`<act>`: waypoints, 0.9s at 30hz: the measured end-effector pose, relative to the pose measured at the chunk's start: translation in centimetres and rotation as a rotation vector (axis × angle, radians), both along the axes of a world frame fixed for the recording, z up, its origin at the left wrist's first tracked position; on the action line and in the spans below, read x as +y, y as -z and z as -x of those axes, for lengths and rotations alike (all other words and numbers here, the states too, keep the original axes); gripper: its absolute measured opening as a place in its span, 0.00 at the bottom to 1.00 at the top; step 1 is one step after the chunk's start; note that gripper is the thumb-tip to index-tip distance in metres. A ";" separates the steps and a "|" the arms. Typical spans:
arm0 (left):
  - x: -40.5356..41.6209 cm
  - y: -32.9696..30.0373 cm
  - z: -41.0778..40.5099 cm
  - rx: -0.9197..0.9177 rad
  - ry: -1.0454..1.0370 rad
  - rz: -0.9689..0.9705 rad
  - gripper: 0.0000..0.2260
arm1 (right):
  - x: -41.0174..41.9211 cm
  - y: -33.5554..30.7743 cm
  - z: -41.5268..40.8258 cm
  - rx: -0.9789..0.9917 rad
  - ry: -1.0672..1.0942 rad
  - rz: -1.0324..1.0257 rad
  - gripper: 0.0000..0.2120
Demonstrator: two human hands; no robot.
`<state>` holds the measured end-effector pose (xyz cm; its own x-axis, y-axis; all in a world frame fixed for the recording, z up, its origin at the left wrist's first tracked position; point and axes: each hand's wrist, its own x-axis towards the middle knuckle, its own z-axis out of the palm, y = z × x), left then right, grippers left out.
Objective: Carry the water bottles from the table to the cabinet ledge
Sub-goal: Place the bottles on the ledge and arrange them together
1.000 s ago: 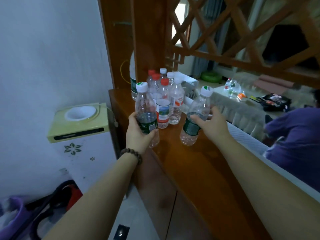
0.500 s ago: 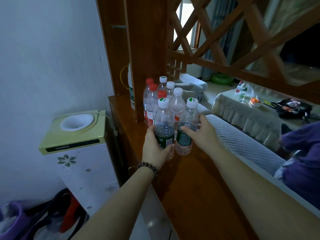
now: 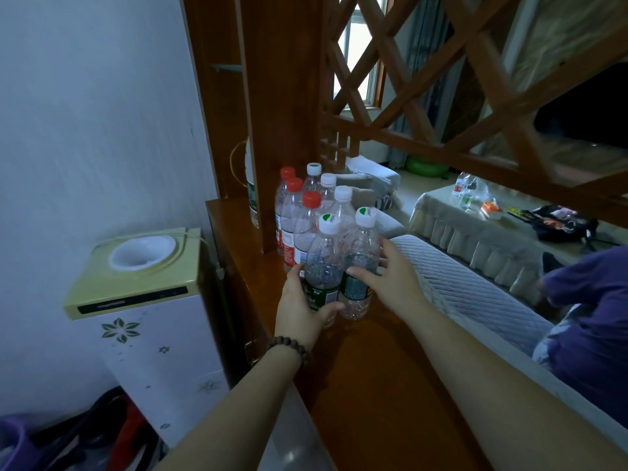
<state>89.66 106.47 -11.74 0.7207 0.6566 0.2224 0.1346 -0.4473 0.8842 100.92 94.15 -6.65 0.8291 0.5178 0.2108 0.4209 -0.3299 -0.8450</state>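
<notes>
While both bottles stand on the cabinet ledge [image 3: 390,385], just in front of the bottle cluster [image 3: 306,205], the placing step looks nearly done. The left hand [image 3: 300,309] curls round the left bottle [image 3: 323,266]; the right hand [image 3: 390,278] wraps the right bottle [image 3: 362,263] more loosely. Next, I judge: let go without toppling neighbours. A second ago both bottles were held apart, nearer the viewer than the cluster.

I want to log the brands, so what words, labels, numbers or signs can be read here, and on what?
None can be read.
Green labels on the two held bottles, left and right: print too blurred.
Their green-and-white caps: mark too small.
Red-and-white labels on the red-capped bottles: blurred.
Dark panel on the water dispenser: faint, unreadable.
Bottles on the far table: too small.
</notes>
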 end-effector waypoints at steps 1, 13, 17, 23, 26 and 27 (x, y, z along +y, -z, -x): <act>0.1 -0.2 0.1 0.000 0.008 -0.007 0.45 | -0.1 -0.1 0.0 0.001 -0.003 0.009 0.42; 4.4 -8.8 1.0 -0.037 -0.063 -0.286 0.22 | -1.0 -7.7 -2.6 -0.114 -0.081 -0.063 0.31; 6.9 -11.6 0.4 -0.003 -0.107 -0.350 0.21 | 0.8 -10.7 -3.9 -0.181 -0.134 -0.004 0.24; 11.8 -13.1 -2.8 0.041 -0.036 -0.423 0.22 | 5.1 -13.0 -6.9 -0.308 -0.195 0.205 0.20; 15.1 -13.1 -4.8 0.054 0.014 -0.510 0.22 | 8.5 -14.1 -8.7 -0.368 -0.224 0.322 0.19; 16.3 -13.2 -5.5 0.060 0.041 -0.543 0.22 | 9.8 -14.5 -9.4 -0.397 -0.231 0.356 0.18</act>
